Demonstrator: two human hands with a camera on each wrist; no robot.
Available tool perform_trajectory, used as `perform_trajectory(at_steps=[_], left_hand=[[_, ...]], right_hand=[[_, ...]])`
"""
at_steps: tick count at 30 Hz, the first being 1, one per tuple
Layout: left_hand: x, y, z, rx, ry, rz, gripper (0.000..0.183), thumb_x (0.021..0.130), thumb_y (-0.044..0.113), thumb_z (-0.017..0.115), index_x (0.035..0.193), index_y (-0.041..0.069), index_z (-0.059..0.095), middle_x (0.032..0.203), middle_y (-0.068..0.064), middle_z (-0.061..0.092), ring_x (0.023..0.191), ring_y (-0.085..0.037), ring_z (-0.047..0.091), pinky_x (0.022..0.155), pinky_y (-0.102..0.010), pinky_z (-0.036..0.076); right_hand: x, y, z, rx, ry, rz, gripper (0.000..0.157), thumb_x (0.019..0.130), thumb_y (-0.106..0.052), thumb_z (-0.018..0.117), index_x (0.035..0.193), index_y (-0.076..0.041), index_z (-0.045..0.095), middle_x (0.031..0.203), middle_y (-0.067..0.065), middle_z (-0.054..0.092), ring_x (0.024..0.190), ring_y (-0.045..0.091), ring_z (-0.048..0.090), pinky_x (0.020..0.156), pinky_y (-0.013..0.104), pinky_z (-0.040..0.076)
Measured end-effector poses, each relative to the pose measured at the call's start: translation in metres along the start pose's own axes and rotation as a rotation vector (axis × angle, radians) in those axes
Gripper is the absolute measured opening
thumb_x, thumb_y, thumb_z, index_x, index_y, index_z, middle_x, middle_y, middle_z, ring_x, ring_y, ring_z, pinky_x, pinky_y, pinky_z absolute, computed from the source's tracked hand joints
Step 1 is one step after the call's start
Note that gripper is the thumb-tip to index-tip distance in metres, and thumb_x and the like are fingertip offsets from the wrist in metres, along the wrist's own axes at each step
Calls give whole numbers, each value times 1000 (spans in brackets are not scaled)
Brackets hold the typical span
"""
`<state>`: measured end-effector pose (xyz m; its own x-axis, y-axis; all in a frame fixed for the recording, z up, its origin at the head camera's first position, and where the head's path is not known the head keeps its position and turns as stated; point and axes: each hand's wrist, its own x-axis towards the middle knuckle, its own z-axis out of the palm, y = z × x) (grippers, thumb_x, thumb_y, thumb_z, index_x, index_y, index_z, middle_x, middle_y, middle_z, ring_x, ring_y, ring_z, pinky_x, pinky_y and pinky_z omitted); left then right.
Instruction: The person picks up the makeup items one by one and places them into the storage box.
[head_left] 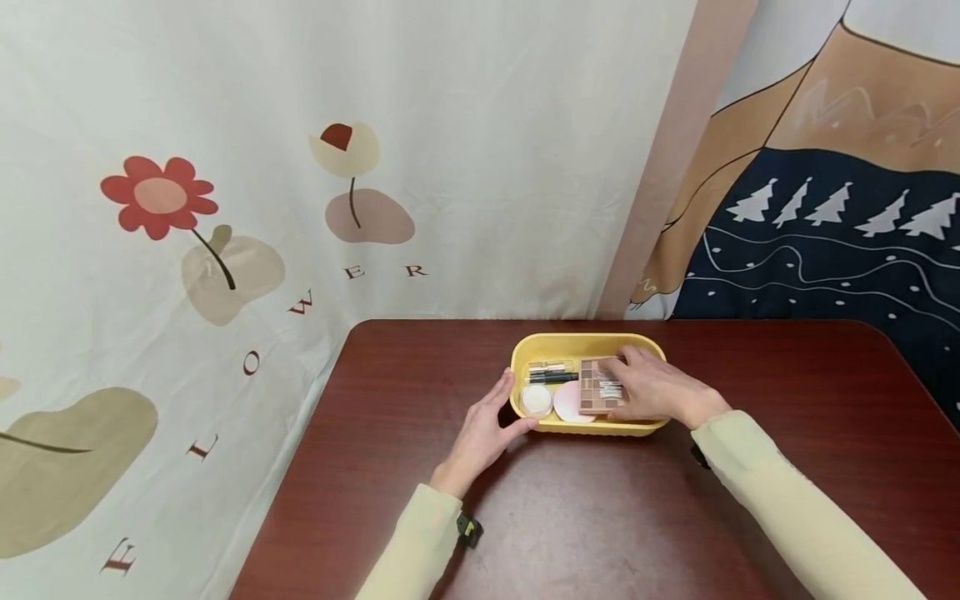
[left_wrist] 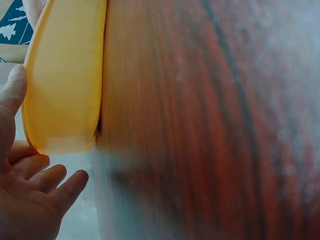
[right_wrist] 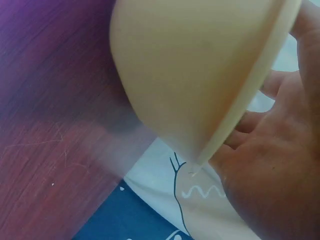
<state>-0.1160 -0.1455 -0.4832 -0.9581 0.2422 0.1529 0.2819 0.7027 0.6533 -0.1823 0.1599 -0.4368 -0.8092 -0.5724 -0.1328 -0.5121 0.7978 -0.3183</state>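
A yellow basket (head_left: 645, 431) stands near the table's far edge. My left hand (head_left: 480, 425) touches its left end, thumb at the front rim and fingers along the side; in the left wrist view the fingers (left_wrist: 70, 187) are spread and loosely bent. Reaching into the basket's right part, my right hand (head_left: 652, 385) holds an eyeshadow palette (head_left: 595, 385) with several square pans. The palette overlaps a pale pink round item (head_left: 567, 402). Beside that lies a round white-lidded jar (head_left: 536, 400). Dark slim tubes (head_left: 553, 377) and a clear item with silvery parts (head_left: 550, 367) lie behind.
The dark red-brown wooden table (head_left: 585, 508) has rounded far corners. Behind it hangs a pale curtain (head_left: 480, 150) with flower prints, and a dark blue cloth (head_left: 825, 250) with white trees at the right.
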Motion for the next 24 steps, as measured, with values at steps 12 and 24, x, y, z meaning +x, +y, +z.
perform_trajectory(at_steps=[12,24], left_hand=[[2,1,2,-1,-12,2,86,91,40,79,158,3,40,163,-11,38,148,-28,40,117,-45,38],[0,-2,-1,12,8,10,86,91,39,80,157,1,40,163,-12,38,147,-29,42,116,-45,38]], right_hand=[[3,1,3,-89,-104,111,87,80,-36,89,152,-9,50,134,19,52,115,32,51,101,57,50],[-12,-3,-11,-25,24,23,85,81,-33,88,149,0,50,145,20,53,128,36,52,107,56,46]])
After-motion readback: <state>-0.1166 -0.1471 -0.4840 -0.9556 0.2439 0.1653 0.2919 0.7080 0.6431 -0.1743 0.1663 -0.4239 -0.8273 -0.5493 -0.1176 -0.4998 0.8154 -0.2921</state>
